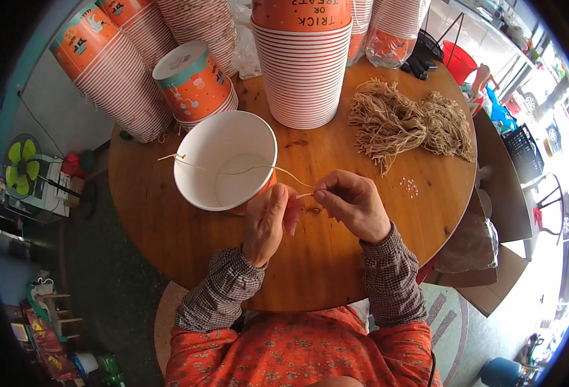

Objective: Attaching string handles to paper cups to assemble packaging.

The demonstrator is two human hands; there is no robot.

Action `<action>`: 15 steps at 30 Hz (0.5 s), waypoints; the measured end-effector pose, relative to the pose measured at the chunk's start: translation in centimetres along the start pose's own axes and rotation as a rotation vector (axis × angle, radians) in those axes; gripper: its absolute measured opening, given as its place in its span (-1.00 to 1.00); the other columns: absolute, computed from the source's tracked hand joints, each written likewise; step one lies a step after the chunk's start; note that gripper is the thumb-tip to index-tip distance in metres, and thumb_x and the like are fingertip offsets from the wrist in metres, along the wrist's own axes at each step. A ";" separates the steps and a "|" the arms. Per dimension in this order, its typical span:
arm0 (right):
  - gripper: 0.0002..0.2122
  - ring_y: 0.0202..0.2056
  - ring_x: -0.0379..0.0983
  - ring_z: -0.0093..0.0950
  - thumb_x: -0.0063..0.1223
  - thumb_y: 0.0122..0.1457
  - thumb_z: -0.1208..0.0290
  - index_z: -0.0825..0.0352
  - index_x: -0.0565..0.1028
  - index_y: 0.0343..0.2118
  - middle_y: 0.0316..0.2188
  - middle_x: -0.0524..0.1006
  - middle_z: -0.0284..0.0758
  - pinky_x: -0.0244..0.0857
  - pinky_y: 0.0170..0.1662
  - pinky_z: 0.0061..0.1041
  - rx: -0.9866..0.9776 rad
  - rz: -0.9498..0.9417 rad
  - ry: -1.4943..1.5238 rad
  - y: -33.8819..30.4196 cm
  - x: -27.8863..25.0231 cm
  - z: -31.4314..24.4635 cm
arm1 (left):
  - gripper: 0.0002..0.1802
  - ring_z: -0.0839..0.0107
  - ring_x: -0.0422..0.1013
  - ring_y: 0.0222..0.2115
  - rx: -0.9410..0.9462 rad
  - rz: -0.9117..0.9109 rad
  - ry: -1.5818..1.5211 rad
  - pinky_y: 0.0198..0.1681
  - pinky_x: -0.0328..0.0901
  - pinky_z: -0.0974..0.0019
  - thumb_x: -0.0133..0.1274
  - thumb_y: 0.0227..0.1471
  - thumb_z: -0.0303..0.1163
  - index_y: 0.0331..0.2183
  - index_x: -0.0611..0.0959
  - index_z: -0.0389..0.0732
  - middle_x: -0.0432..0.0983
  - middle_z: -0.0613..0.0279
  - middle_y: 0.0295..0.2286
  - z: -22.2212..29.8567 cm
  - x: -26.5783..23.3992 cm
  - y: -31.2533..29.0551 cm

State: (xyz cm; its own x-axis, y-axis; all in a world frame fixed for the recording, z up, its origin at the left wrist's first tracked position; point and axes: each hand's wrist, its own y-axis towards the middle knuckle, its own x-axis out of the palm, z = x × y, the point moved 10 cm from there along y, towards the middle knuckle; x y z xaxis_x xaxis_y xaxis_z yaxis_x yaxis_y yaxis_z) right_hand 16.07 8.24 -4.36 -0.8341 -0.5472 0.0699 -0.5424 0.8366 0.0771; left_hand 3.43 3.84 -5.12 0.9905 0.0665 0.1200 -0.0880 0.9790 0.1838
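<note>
A paper bucket (197, 151), white inside and orange outside, tilts on the table with its mouth toward me. A thin tan twine (249, 169) crosses its mouth, with a knotted loose end outside the left rim. My left hand (268, 222) is closed beside the bucket's right side, with a bit of twine coming out at its fingertips. Just right of it, my right hand (352, 201) pinches the twine between thumb and forefinger. A short slack loop arches from the rim to my right fingers. The left fingertips are partly hidden behind the thumb.
A tall stack of orange buckets (304, 77) stands behind, with more stacks (107, 77) at the back left. Bundles of cut twine (407, 122) lie at the right, near small white bits (409, 187). Cardboard boxes (500, 187) stand beyond the round table's (310, 284) right edge.
</note>
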 end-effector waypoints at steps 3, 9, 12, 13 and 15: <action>-0.91 -0.55 0.31 -0.76 0.08 0.18 0.45 0.37 0.49 -0.35 -0.55 0.46 -0.52 0.23 -0.48 -0.75 -0.022 -0.016 -0.062 0.0 0.3 -0.2 | -0.54 0.65 0.16 -0.74 -0.022 -0.021 0.003 -0.69 0.07 0.54 -0.23 0.28 -0.15 -0.49 0.50 -0.29 0.30 0.38 -0.70 -0.4 0.1 -0.1; -0.91 -0.53 0.32 -0.76 0.07 0.18 0.48 0.39 0.48 -0.34 -0.54 0.47 -0.51 0.24 -0.46 -0.74 -0.028 -0.027 -0.145 0.1 0.2 0.2 | -0.71 0.63 0.24 -0.70 0.020 0.009 0.212 -0.63 0.14 0.51 -0.09 0.22 -0.33 -0.49 0.50 -0.28 0.34 0.37 -0.67 0.8 0.1 -0.3; -0.92 -0.46 0.37 -0.74 0.06 0.17 0.53 0.44 0.47 -0.35 -0.50 0.49 -0.46 0.29 -0.38 -0.71 -0.012 -0.013 -0.173 0.1 0.2 0.4 | -0.79 0.56 0.32 -0.63 0.133 0.058 0.354 -0.56 0.21 0.47 -0.03 0.18 -0.42 -0.48 0.49 -0.30 0.38 0.29 -0.63 1.4 0.0 -0.4; -0.92 -0.46 0.37 -0.74 0.06 0.17 0.53 0.44 0.47 -0.35 -0.50 0.49 -0.46 0.29 -0.38 -0.71 -0.012 -0.013 -0.173 0.1 0.4 0.3 | -0.81 0.51 0.36 -0.59 0.211 0.079 0.428 -0.51 0.25 0.44 -0.02 0.16 -0.45 -0.47 0.48 -0.31 0.40 0.24 -0.61 2.0 0.0 -0.6; -0.91 -0.38 0.47 -0.67 0.06 0.17 0.56 0.48 0.46 -0.32 -0.46 0.53 -0.39 0.38 -0.30 -0.67 -0.027 -0.042 0.020 0.2 0.9 -0.3 | -0.85 0.45 0.38 -0.55 0.263 0.072 0.448 -0.48 0.27 0.41 -0.01 0.15 -0.47 -0.44 0.48 -0.31 0.42 0.20 -0.56 2.6 0.3 -0.7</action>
State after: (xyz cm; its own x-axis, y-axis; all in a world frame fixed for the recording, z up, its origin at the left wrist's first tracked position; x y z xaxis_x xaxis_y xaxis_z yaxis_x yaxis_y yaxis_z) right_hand 15.25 7.86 -3.98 -0.8082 -0.5826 0.0860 -0.5738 0.8119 0.1077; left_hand 3.51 2.64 -2.64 0.9240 0.2636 -0.2769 -0.1237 0.8915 0.4359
